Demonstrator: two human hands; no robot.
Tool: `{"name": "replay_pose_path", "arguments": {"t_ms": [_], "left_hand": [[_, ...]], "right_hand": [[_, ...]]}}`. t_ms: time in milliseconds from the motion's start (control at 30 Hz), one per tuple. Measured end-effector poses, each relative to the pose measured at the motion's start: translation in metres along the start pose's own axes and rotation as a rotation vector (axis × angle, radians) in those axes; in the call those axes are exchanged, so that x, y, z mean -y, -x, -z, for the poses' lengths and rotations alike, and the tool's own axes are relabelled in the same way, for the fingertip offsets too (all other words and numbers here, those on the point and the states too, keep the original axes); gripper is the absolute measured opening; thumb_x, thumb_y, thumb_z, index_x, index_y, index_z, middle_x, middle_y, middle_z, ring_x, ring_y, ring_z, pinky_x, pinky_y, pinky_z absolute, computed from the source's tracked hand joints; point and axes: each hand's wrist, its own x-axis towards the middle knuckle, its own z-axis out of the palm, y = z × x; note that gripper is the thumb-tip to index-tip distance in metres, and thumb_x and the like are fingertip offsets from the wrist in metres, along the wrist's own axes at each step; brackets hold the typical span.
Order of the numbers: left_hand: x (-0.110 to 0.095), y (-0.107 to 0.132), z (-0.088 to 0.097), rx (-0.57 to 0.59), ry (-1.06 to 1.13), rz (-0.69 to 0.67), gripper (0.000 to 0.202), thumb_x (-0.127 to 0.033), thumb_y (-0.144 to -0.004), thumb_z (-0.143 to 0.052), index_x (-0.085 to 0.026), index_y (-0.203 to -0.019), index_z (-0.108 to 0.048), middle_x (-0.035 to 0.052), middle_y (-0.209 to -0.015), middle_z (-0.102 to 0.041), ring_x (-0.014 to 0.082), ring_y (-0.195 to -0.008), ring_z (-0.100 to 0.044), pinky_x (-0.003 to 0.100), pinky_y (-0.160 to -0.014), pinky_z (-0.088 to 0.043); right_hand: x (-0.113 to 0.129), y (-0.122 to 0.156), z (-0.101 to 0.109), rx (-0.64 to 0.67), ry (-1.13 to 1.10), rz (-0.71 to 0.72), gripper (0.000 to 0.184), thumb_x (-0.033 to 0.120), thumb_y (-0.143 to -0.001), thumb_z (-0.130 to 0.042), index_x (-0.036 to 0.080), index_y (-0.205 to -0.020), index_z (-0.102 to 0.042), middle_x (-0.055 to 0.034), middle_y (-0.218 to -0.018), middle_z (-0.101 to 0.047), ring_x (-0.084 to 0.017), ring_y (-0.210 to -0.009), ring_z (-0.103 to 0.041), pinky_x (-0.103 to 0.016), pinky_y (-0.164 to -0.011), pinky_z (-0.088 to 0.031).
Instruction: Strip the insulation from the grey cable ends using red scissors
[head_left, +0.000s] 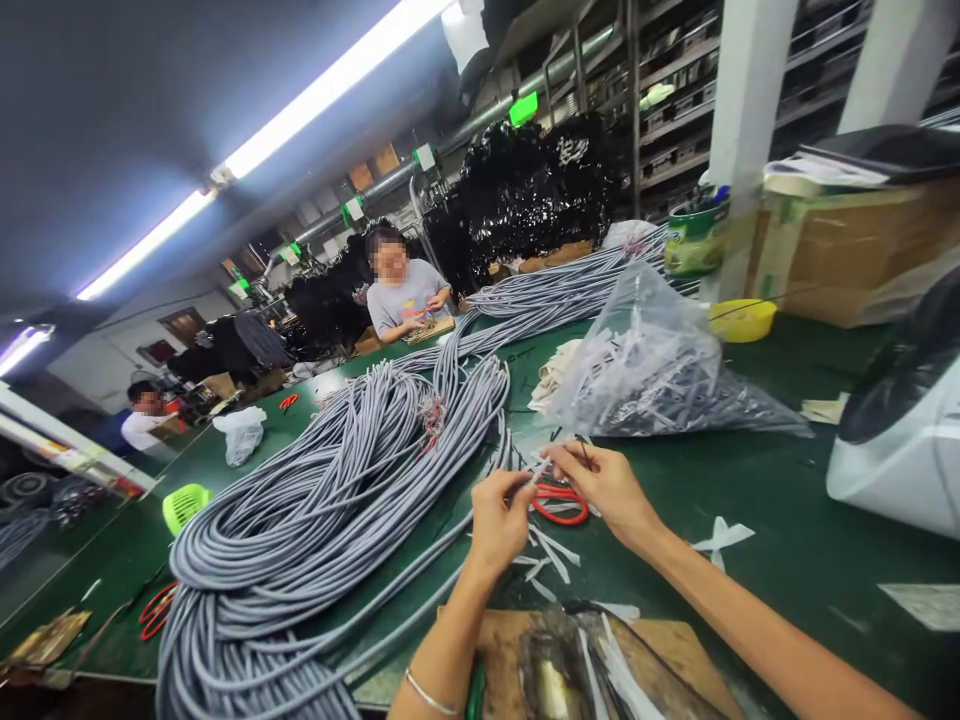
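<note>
My left hand (501,520) is closed in a pinch on a thin grey cable (459,528), whose length trails down to the left. Opposite it, my right hand (604,490) pinches a small pale piece (541,468) at the cable's end; whether it is a strip or part of the cable is unclear. Just beneath the fingers lie red-handled scissors (561,506), partly hidden. White strips (553,552) are scattered under my hands. Large looped bundles of grey cable (322,510) cover the bench on the left.
A clear plastic bag of pale strips (637,370) stands beyond my hands. Nearer me is a stained wooden board (667,660). Also around are a yellow bowl (742,320), a cardboard box (847,250), a green basket (185,508) and a co-worker (405,290) across the bench.
</note>
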Motion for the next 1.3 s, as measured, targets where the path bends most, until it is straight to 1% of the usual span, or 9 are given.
{"name": "replay_pose_path", "arguments": {"t_ms": [100, 267, 533, 733, 867, 967, 1033, 1167, 1300], "left_hand": [[0.001, 0.003, -0.003, 0.010, 0.025, 0.023, 0.017, -0.015, -0.074, -0.057, -0.014, -0.079, -0.073, 0.0059, -0.067, -0.068, 0.0154, -0.059, -0.059, 0.024, -0.057, -0.046], [0.006, 0.006, -0.007, 0.007, 0.084, 0.092, 0.017, -0.021, -0.074, -0.059, -0.014, -0.081, -0.074, 0.0067, -0.068, -0.070, 0.0164, -0.060, -0.061, 0.024, -0.054, -0.047], [0.003, 0.005, -0.011, -0.027, 0.215, 0.208, 0.023, -0.027, -0.072, -0.062, -0.009, -0.081, -0.073, 0.0033, -0.054, -0.065, 0.0091, -0.038, -0.048, 0.020, -0.039, -0.040], [-0.001, 0.005, -0.008, -0.042, 0.185, 0.212, 0.015, -0.017, -0.066, -0.066, -0.013, -0.079, -0.074, 0.0062, -0.069, -0.072, 0.0137, -0.055, -0.061, 0.022, -0.051, -0.049], [-0.005, 0.003, -0.006, -0.070, 0.103, 0.155, 0.015, -0.012, -0.064, -0.067, -0.016, -0.077, -0.074, 0.0060, -0.073, -0.073, 0.0164, -0.063, -0.065, 0.025, -0.061, -0.052], [-0.006, 0.002, -0.006, -0.073, 0.087, 0.144, 0.014, -0.013, -0.063, -0.068, -0.016, -0.075, -0.074, 0.0059, -0.072, -0.073, 0.0172, -0.063, -0.065, 0.027, -0.062, -0.053], [-0.004, 0.001, -0.005, -0.061, 0.076, 0.144, 0.013, -0.017, -0.063, -0.067, -0.015, -0.074, -0.074, 0.0065, -0.070, -0.073, 0.0184, -0.063, -0.066, 0.028, -0.062, -0.054], [0.008, -0.002, -0.004, -0.027, -0.009, 0.123, 0.023, -0.033, -0.063, -0.066, -0.014, -0.072, -0.074, 0.0081, -0.066, -0.072, 0.0218, -0.060, -0.065, 0.031, -0.060, -0.053], [0.017, -0.010, -0.002, 0.039, -0.011, 0.116, 0.036, -0.045, -0.060, -0.065, -0.013, -0.075, -0.075, 0.0101, -0.070, -0.073, 0.0258, -0.063, -0.067, 0.034, -0.061, -0.054]], "right_hand": [[0.002, 0.003, 0.000, 0.031, -0.029, -0.026, 0.058, 0.074, -0.047, -0.062, 0.017, -0.053, -0.058, -0.0030, -0.052, -0.057, -0.014, -0.050, -0.052, -0.026, -0.050, -0.047], [0.000, 0.004, -0.001, 0.054, -0.034, -0.066, 0.059, 0.075, -0.044, -0.063, 0.017, -0.053, -0.059, -0.0053, -0.054, -0.061, -0.016, -0.051, -0.055, -0.029, -0.053, -0.049], [-0.006, 0.004, -0.004, 0.053, -0.013, -0.091, 0.062, 0.078, -0.043, -0.060, 0.017, -0.056, -0.060, -0.0039, -0.051, -0.060, -0.017, -0.050, -0.057, -0.030, -0.055, -0.049], [-0.005, 0.004, -0.003, 0.052, -0.005, -0.087, 0.059, 0.077, -0.044, -0.061, 0.018, -0.049, -0.058, -0.0050, -0.052, -0.061, -0.017, -0.053, -0.057, -0.029, -0.056, -0.048], [-0.008, 0.001, 0.000, 0.031, -0.034, -0.101, 0.059, 0.076, -0.049, -0.059, 0.018, -0.051, -0.055, -0.0043, -0.054, -0.060, -0.015, -0.051, -0.055, -0.026, -0.050, -0.046], [-0.010, -0.002, 0.002, 0.027, -0.041, -0.104, 0.057, 0.075, -0.054, -0.058, 0.018, -0.055, -0.055, -0.0020, -0.052, -0.058, -0.014, -0.050, -0.055, -0.026, -0.049, -0.046], [-0.012, -0.003, 0.002, 0.031, -0.025, -0.108, 0.052, 0.069, -0.061, -0.058, 0.017, -0.059, -0.057, -0.0005, -0.052, -0.057, -0.014, -0.051, -0.055, -0.026, -0.050, -0.046], [-0.017, -0.009, -0.001, 0.028, 0.035, -0.152, 0.030, 0.041, -0.085, -0.054, 0.013, -0.078, -0.060, 0.0021, -0.067, -0.060, -0.009, -0.058, -0.057, -0.026, -0.057, -0.049], [-0.024, -0.019, 0.000, 0.006, 0.048, -0.192, 0.026, 0.036, -0.088, -0.051, 0.013, -0.096, -0.059, -0.0013, -0.085, -0.062, -0.011, -0.068, -0.059, -0.028, -0.061, -0.051]]}}
